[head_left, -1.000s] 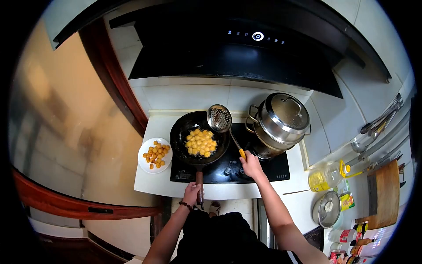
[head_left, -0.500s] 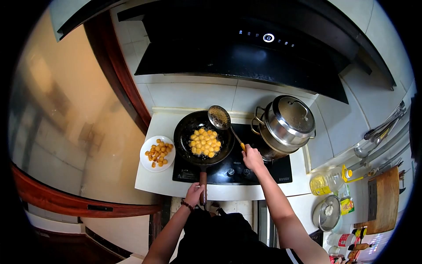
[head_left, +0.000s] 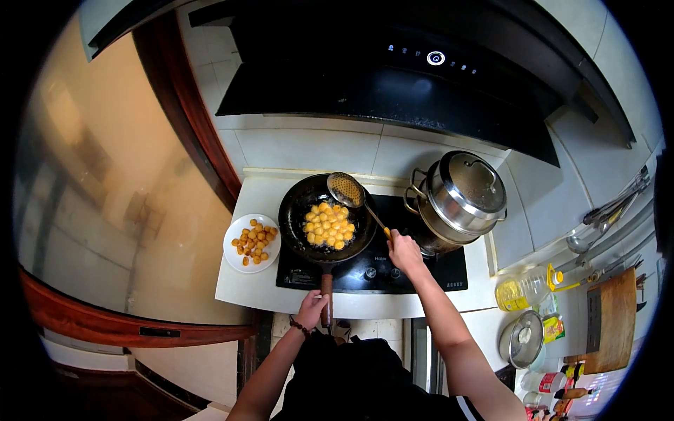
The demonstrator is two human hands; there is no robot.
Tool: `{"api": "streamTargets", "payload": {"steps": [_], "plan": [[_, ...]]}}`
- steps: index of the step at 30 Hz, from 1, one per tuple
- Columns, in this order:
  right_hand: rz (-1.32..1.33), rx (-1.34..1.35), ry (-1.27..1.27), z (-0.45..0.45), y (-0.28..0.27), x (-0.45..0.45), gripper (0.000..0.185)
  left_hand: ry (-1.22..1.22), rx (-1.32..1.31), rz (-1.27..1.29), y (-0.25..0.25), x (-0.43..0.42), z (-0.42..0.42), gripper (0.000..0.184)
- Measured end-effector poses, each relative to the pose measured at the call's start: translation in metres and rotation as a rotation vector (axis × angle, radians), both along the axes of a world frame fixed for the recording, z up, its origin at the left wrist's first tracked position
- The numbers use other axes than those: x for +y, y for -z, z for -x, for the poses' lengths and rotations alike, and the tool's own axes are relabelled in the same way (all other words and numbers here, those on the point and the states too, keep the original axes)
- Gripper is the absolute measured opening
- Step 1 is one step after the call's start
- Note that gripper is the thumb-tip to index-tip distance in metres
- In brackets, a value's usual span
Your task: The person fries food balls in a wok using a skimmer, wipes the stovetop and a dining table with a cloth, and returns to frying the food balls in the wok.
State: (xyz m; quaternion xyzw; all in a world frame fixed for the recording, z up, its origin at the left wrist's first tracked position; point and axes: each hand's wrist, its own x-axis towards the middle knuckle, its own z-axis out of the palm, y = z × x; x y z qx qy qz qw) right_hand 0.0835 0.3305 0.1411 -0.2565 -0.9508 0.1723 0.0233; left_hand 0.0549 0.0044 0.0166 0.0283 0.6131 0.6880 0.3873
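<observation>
My left hand (head_left: 312, 309) is closed on the brown handle of the black wok (head_left: 291, 235), which sits on the left of the stove. Golden balls (head_left: 328, 225) lie clustered in bubbling oil in the wok. My right hand (head_left: 405, 250) grips the yellow handle of a perforated skimmer (head_left: 346, 189). The skimmer's round head is over the wok's upper right rim, above the balls, with nothing in it that I can make out. Left of the wok, a white plate (head_left: 234, 258) bears several browner balls (head_left: 255, 241).
A lidded steel steamer pot (head_left: 458, 200) stands on the right of the black stove (head_left: 421, 281). Along the right lie an oil bottle (head_left: 519, 291), a metal bowl (head_left: 521, 339), a wooden board (head_left: 612, 319) and hanging utensils (head_left: 597, 217). The range hood (head_left: 393, 91) overhangs the stove.
The view has shifted, so the stove things appear slightly further right. The skimmer head has moved a little left over the wok. Both hands keep their holds.
</observation>
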Motion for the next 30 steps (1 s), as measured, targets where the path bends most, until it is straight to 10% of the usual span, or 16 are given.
{"api": "streamTargets", "payload": {"steps": [23,30], "plan": [[0.507,0.023,0.046,0.014,-0.015,0.013,0.035,0.062,-0.05,0.085,-0.011,-0.001,0.008,0.035],[0.218,0.082,-0.061,0.008,-0.031,0.002,0.035,0.185,-0.092,0.063,-0.011,-0.004,0.021,0.035]]}}
